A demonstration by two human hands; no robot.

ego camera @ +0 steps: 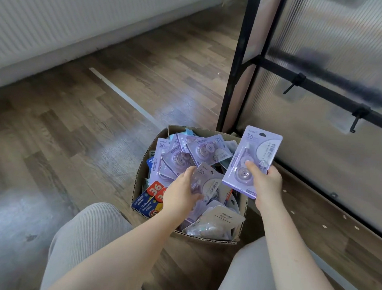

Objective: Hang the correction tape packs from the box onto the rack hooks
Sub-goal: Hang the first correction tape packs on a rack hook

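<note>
Open room: we see bare wood floor (95,118) stretching to the left of and beyond the box, up to a pale ribbed wall (58,10); a thin light strip (122,95) runs across the boards toward the box.
Edges: we find the rack (235,63) just right of the box, its black upright post standing at the box's far right corner, with a black crossbar (328,90) running away to the right in front of a ribbed translucent panel (324,142).
Hooks: we count two black hooks on the crossbar, the nearer-left hook (292,85) and the right hook (357,120), both bare.
Box: we see the cardboard box (139,175) open on the floor between our knees (90,228) and the rack, heaped with purple correction tape packs (179,157), some blue-and-red packs (150,201) at its left side and a pale pack (222,219) at its near right corner.
Right hand: our right hand (266,186) grips a raised purple pack (251,154) by its lower right part, thumb across the front; it is held above the box's right edge, below and left of the hooks and well apart from them.
Left hand: our left hand (181,195) is inside the box, fingers curled round a second purple pack (207,183), which lies just beside the raised pack's lower left corner.
</note>
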